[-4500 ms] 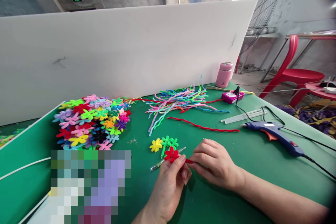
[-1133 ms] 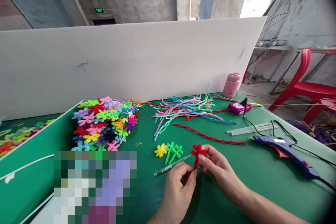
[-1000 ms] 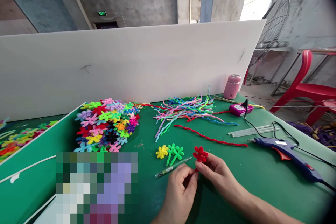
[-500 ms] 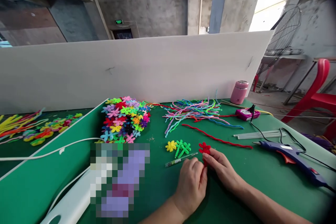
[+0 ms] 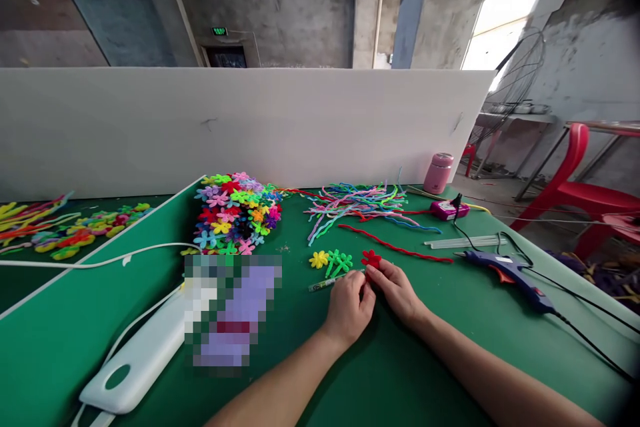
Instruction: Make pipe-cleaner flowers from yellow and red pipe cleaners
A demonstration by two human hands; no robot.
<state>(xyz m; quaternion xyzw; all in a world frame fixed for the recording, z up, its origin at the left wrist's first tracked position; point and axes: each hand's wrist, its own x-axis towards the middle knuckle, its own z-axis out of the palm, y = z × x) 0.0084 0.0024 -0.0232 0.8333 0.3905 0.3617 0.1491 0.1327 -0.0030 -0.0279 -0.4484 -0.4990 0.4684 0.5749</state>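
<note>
A red pipe-cleaner flower (image 5: 371, 258) is pinched between the thumb and fingers of my right hand (image 5: 399, 288). My left hand (image 5: 350, 305) is closed with curled fingers against the flower's lower part, which the fingers mostly hide. Just beyond my hands lie a yellow flower (image 5: 319, 259) and green pipe-cleaner shapes (image 5: 339, 263). A clear pen-like stick (image 5: 323, 284) rests beside my left hand, its far end covered by the fingers. One long red pipe cleaner (image 5: 395, 247) stretches across the green table behind the flower.
Many colourful flowers (image 5: 240, 213) are piled at the back left, with loose pipe cleaners (image 5: 355, 203) to their right. A blue glue gun (image 5: 515, 275), clear glue sticks (image 5: 465, 242), a purple box (image 5: 449, 209) and a pink flask (image 5: 439, 173) stand right. A white lamp-like device (image 5: 145, 347) lies left.
The view has tilted and shifted slightly, so the table things appear higher and further left. My hands stay together at the red flower.
</note>
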